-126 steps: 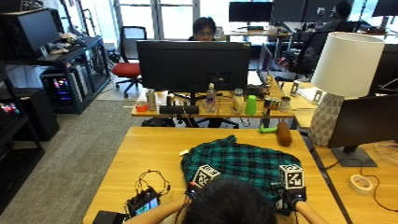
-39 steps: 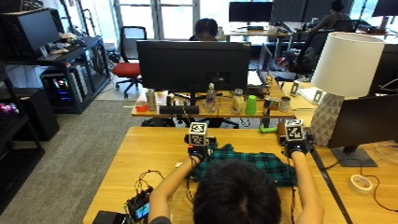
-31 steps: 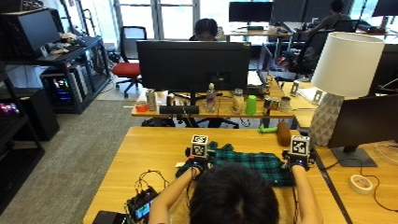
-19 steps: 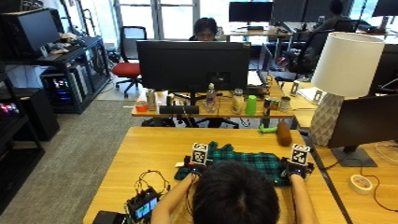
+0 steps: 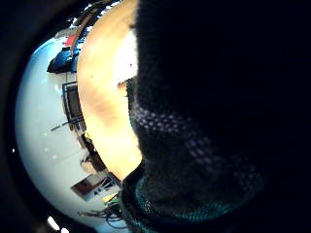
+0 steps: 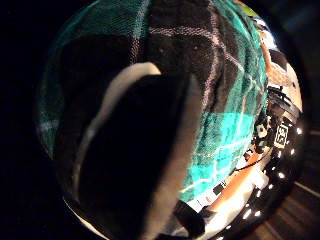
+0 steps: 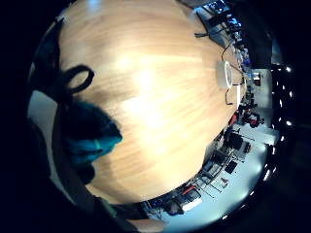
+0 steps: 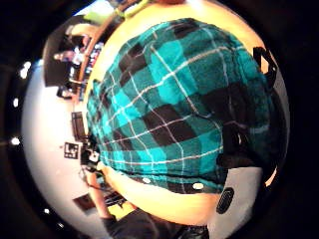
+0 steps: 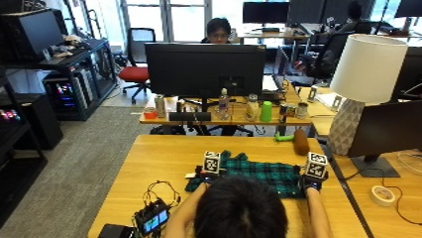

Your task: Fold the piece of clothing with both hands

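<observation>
green plaid garment (image 9: 260, 172) lengthwise left-to-right

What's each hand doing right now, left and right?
Left hand: on the green plaid garment; whether the fingers grip cannot be told.
Right hand: at the garment's right edge; grip cannot be told.

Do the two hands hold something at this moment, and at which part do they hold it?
Both hands are at the green plaid garment on the table: the left hand at its left edge, the right hand at its right edge. Whether the fingers actually grip the cloth cannot be told.
</observation>
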Action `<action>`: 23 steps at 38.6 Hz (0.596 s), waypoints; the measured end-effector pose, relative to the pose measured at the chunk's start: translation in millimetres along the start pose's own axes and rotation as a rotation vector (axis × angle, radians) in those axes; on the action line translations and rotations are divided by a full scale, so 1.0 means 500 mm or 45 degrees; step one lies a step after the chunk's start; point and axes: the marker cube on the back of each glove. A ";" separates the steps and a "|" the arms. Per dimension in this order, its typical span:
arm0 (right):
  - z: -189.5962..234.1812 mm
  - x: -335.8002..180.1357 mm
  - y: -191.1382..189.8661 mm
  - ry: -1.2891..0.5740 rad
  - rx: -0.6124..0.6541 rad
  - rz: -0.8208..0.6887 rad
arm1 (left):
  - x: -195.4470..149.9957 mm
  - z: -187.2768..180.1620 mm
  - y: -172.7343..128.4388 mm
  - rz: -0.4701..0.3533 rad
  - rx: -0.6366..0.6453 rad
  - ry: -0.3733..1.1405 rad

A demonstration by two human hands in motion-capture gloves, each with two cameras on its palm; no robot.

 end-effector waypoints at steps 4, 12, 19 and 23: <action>-0.016 -0.004 0.009 0.054 -0.060 0.024 | 0.000 -0.013 0.007 -0.019 -0.078 0.027; -0.136 -0.040 -0.008 -0.083 0.061 0.010 | -0.040 -0.078 0.017 -0.040 -0.053 0.145; -0.252 -0.141 0.001 -0.089 0.096 -0.081 | -0.110 -0.161 0.045 -0.114 0.062 0.223; -0.275 -0.231 -0.040 -0.077 0.102 -0.119 | -0.148 -0.204 0.066 -0.174 0.121 0.227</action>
